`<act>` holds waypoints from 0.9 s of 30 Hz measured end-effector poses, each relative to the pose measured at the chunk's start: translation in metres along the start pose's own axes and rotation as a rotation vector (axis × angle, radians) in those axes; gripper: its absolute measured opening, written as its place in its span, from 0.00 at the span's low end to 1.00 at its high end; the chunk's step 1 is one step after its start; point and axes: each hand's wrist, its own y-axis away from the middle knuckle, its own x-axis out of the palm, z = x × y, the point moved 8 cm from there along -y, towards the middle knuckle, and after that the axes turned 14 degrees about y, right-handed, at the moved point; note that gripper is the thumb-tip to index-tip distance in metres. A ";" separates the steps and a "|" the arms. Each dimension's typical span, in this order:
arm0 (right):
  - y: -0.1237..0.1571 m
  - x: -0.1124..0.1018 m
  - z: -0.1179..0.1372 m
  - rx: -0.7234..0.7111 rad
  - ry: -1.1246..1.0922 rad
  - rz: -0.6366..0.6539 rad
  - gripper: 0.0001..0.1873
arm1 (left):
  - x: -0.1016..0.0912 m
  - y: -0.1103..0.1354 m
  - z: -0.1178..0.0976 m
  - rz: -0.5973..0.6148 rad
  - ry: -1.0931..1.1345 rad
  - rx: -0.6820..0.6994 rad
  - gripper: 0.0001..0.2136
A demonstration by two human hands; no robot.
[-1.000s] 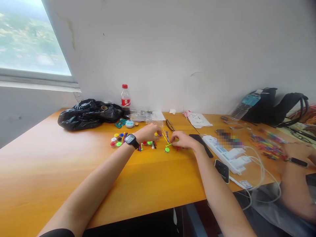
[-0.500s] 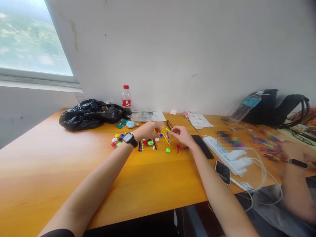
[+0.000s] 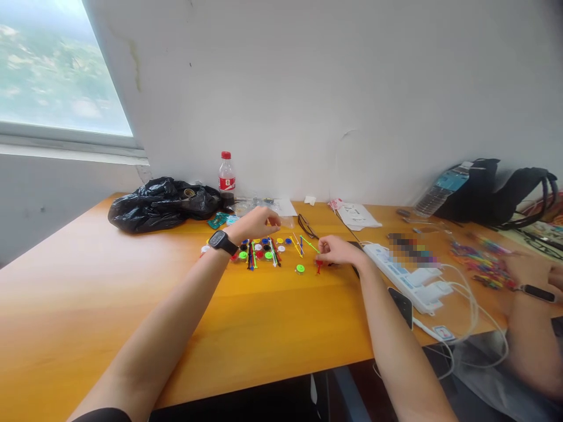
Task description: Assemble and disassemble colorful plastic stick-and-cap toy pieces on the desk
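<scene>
Where the desk (image 3: 109, 310) runs back behind the hands, well left of the left fingers (image 3: 272, 219), a black plastic bag (image 3: 162, 205) sits slumped. Red-capped cola bottle (image 3: 227, 180) stands upright at the bag's right end, behind those fingers and off to their left. Dark watch (image 3: 217, 239) is worn just back of the left hand (image 3: 254, 223). That hand hovers palm down, fingers loosely bent and free. Below them, on the near side: cluster of coloured discs (image 3: 259, 255) and thin arrow-tipped sticks (image 3: 273, 253), several sticks side by side. Between both sets of fingers, yellow stick (image 3: 298, 244) and blue stick (image 3: 301, 243) lie close together at different angles. Green disc (image 3: 300, 269) sits apart, left of the right fingers (image 3: 324, 245) and nearer the wearer. Green stick (image 3: 309, 244) slants from beside the blue one to the right fingertips. Red piece (image 3: 319, 269) is right under those tips, partly covered. Right hand (image 3: 341, 251) has its fingers bunched; can't tell if they pinch the green stick, the red piece or neither. Right of them: white power strip (image 3: 382, 265), then a phone (image 3: 403, 306) on its near side. Well right: blurred pile of multicoloured pieces (image 3: 481, 264), co-worker's hand (image 3: 530, 269) at its right edge.
</scene>
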 end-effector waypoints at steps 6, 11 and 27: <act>0.001 0.005 0.008 -0.011 -0.060 0.027 0.15 | -0.003 0.000 -0.001 0.004 -0.012 -0.015 0.09; 0.000 0.006 0.008 0.006 -0.025 0.035 0.18 | 0.002 0.000 -0.007 0.039 -0.010 -0.013 0.09; -0.001 -0.016 0.053 -0.238 -0.733 -0.215 0.30 | 0.023 -0.001 -0.029 0.091 0.258 0.115 0.17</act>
